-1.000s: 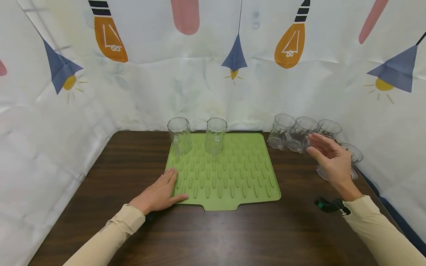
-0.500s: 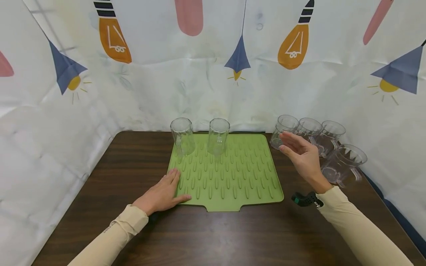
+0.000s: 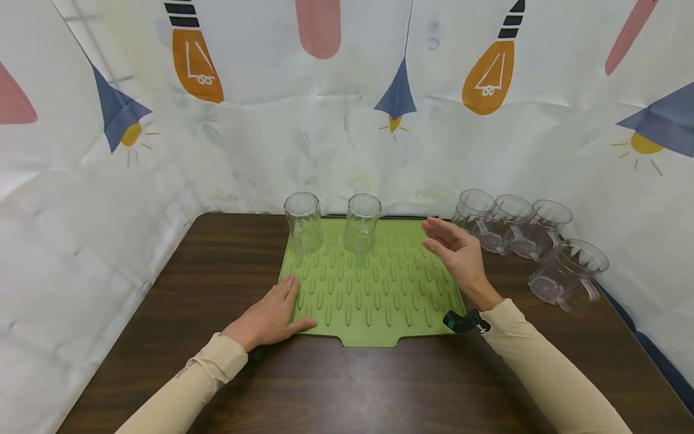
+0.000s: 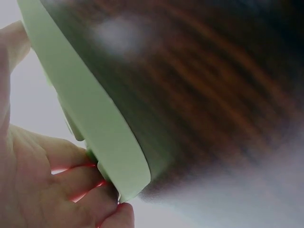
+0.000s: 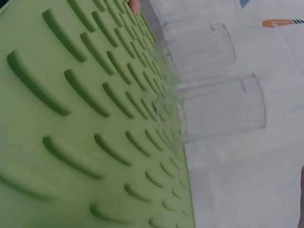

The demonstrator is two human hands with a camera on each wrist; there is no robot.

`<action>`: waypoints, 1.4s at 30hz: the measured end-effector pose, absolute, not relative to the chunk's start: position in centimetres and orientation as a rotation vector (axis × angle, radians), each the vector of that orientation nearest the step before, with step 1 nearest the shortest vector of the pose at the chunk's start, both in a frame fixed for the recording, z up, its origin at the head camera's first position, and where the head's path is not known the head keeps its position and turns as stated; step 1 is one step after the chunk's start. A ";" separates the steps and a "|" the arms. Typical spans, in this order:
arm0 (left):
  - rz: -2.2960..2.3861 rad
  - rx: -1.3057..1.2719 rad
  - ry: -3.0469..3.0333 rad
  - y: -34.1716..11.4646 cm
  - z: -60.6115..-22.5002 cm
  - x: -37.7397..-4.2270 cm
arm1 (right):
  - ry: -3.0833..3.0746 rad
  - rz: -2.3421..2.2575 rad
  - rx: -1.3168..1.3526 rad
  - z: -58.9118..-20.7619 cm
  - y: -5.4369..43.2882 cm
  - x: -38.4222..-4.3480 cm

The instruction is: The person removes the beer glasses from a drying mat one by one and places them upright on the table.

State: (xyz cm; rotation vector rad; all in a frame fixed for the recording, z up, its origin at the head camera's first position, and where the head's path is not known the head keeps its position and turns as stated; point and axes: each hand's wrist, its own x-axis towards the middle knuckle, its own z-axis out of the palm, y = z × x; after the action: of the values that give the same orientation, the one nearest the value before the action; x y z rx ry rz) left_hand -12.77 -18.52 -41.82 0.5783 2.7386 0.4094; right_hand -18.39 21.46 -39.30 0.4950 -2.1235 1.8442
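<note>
My left hand lies flat on the left front corner of a green ribbed drying mat, fingers straight and thumb spread along its front edge. The left wrist view shows the fingers against the side of the mat. My right hand hovers above the mat's right side, fingers loosely bent and holding nothing. Toward the back of the mat stand two clear glass mugs, the second mug to the right of the first. The right wrist view shows both, the nearer mug with its handle toward the mat.
Right of the mat, a row of three clear glass mugs stands at the back of the dark wood table. In front of them is a wider clear pitcher-like vessel with a handle. A white patterned sheet hangs behind and beside the table.
My right hand has moved left, from beside the glasses on the right to above the mat's right side, holding nothing. My left hand stays on the mat. The view has shifted slightly.
</note>
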 end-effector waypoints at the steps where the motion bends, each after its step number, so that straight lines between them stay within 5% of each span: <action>1: 0.404 0.575 2.740 -18.5 -41.9 -12.8 | -2.122 1.852 0.503 -39.5 21.2 -18.6; 42: 0.367 0.567 2.751 -18.4 -41.8 -12.6 | -2.265 2.058 0.422 -44.0 11.6 -22.2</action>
State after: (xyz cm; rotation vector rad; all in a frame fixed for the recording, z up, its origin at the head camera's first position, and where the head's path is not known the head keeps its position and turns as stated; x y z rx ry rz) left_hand -12.61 -18.42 -41.82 0.5672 2.7506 0.3674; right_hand -22.23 11.62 -44.02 0.4223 -2.2648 2.0577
